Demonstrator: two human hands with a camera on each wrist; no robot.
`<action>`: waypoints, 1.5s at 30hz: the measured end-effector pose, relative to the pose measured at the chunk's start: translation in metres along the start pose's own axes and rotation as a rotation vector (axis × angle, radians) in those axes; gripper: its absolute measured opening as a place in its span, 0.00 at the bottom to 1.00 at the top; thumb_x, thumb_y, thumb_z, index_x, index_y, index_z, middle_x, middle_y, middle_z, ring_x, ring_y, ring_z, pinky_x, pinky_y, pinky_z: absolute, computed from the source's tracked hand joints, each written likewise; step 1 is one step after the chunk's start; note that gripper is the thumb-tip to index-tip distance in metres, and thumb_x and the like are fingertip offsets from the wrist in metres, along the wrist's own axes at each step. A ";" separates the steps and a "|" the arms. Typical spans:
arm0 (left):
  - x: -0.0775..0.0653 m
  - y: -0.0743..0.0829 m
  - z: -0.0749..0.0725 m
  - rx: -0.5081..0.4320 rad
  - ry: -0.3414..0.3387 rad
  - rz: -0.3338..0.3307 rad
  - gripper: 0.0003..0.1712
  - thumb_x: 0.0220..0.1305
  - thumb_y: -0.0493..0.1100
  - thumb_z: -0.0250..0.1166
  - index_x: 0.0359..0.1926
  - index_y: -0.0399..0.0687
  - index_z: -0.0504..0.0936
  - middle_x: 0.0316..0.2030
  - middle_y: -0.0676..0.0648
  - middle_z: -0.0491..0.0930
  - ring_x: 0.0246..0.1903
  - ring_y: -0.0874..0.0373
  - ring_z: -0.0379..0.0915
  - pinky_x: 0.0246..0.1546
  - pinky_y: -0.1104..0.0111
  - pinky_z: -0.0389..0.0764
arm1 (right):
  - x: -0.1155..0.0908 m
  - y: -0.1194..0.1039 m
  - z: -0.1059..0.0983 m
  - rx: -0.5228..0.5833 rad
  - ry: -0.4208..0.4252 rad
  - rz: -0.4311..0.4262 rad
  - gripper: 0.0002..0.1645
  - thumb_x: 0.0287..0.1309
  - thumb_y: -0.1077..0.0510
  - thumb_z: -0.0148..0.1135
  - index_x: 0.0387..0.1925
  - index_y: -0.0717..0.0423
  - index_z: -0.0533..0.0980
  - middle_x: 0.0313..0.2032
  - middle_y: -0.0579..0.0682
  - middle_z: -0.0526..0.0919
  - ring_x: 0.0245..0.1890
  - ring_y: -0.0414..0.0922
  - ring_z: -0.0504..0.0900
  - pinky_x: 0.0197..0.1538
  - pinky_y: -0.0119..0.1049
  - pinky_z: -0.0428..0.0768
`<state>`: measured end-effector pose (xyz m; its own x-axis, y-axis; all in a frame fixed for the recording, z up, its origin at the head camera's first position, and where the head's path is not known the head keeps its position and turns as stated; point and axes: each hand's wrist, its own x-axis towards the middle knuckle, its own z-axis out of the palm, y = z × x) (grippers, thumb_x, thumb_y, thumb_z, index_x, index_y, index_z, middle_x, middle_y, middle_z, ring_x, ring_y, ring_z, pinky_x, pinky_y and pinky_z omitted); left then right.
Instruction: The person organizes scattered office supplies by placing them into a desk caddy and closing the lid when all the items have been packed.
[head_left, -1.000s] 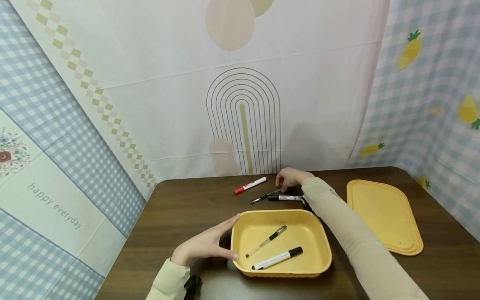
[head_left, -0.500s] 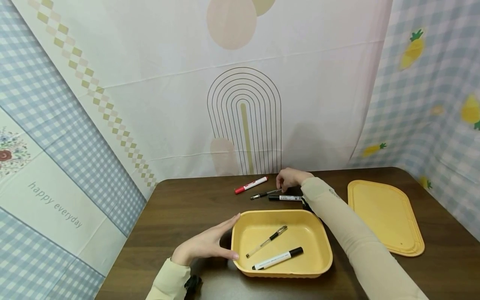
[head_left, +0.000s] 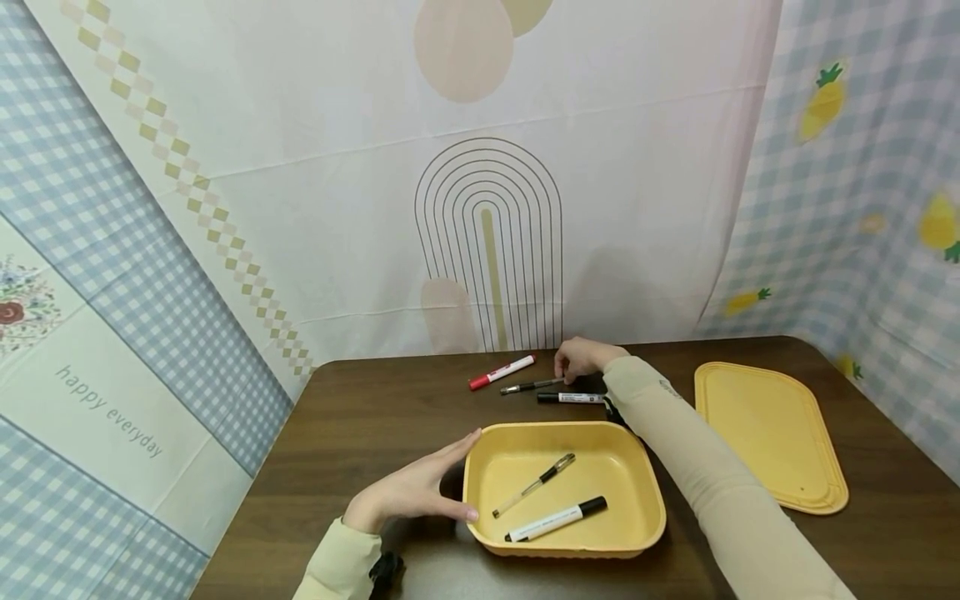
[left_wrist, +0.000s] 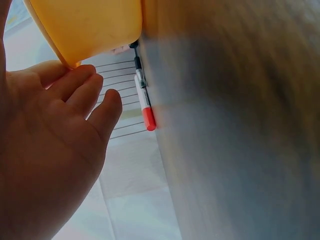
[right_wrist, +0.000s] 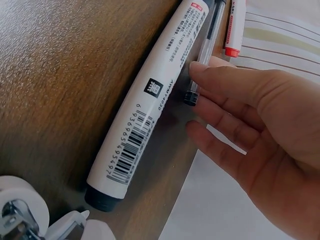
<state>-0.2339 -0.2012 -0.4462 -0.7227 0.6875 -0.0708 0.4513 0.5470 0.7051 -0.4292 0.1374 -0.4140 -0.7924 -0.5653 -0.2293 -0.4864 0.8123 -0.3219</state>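
Observation:
My right hand pinches the rear end of a clear gel pen between thumb and fingers at the back of the table. Close beside that pen lies a white marker with a black cap, and beyond it a red-capped marker. My left hand spans the left end of a yellow tray, thumb on the near rim and fingers at the far corner, loosely extended. Inside the tray rest another gel pen and a black-capped white marker.
A flat yellow lid lies on the brown wooden table at the right. Patterned cloth hangs behind the table's back edge. Part of a white and metal device shows in the right wrist view's corner.
The gel pen's far tip has swung away from the tray, so the pen lies nearly level across the head view. My right hand stays almost in place; my left hand has not visibly moved.

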 end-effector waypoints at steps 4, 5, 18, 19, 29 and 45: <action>0.000 0.000 0.001 0.005 0.000 0.000 0.62 0.58 0.61 0.73 0.82 0.61 0.42 0.79 0.57 0.43 0.76 0.54 0.43 0.72 0.48 0.55 | -0.002 0.001 -0.002 -0.017 -0.012 -0.013 0.04 0.59 0.66 0.69 0.37 0.57 0.84 0.36 0.47 0.83 0.37 0.44 0.78 0.44 0.40 0.80; -0.001 0.001 0.001 0.005 0.000 -0.003 0.62 0.58 0.62 0.73 0.82 0.62 0.42 0.79 0.58 0.43 0.76 0.54 0.43 0.72 0.48 0.55 | -0.003 0.002 -0.002 -0.023 -0.015 -0.016 0.04 0.60 0.65 0.69 0.37 0.56 0.84 0.37 0.47 0.83 0.38 0.44 0.78 0.44 0.40 0.80; -0.004 0.001 0.000 0.017 0.003 -0.004 0.63 0.57 0.63 0.73 0.82 0.60 0.42 0.80 0.53 0.41 0.77 0.54 0.41 0.72 0.46 0.54 | -0.008 0.007 -0.008 0.005 0.025 -0.033 0.07 0.64 0.66 0.65 0.41 0.58 0.85 0.40 0.48 0.85 0.41 0.45 0.81 0.47 0.42 0.82; -0.004 0.001 0.000 0.018 0.003 -0.004 0.63 0.57 0.63 0.73 0.82 0.60 0.42 0.80 0.53 0.41 0.77 0.54 0.41 0.72 0.46 0.54 | -0.008 0.008 -0.009 0.007 0.030 -0.036 0.07 0.64 0.66 0.65 0.41 0.58 0.86 0.40 0.49 0.85 0.41 0.45 0.81 0.47 0.42 0.82; -0.001 0.003 -0.001 0.023 -0.001 0.002 0.63 0.57 0.64 0.73 0.82 0.60 0.43 0.80 0.53 0.41 0.77 0.55 0.41 0.72 0.47 0.54 | -0.017 0.013 -0.017 -0.006 0.084 -0.048 0.07 0.63 0.67 0.65 0.39 0.61 0.86 0.39 0.51 0.87 0.42 0.48 0.82 0.50 0.45 0.81; 0.000 0.003 -0.003 0.014 0.002 0.017 0.64 0.56 0.65 0.73 0.82 0.57 0.44 0.80 0.50 0.43 0.77 0.56 0.41 0.73 0.48 0.53 | -0.028 0.006 -0.043 0.001 0.144 -0.112 0.11 0.67 0.67 0.60 0.47 0.64 0.84 0.45 0.56 0.87 0.48 0.54 0.83 0.54 0.48 0.80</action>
<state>-0.2337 -0.2010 -0.4421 -0.7156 0.6961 -0.0576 0.4712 0.5419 0.6959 -0.4256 0.1645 -0.3699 -0.7782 -0.6254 -0.0577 -0.5739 0.7454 -0.3391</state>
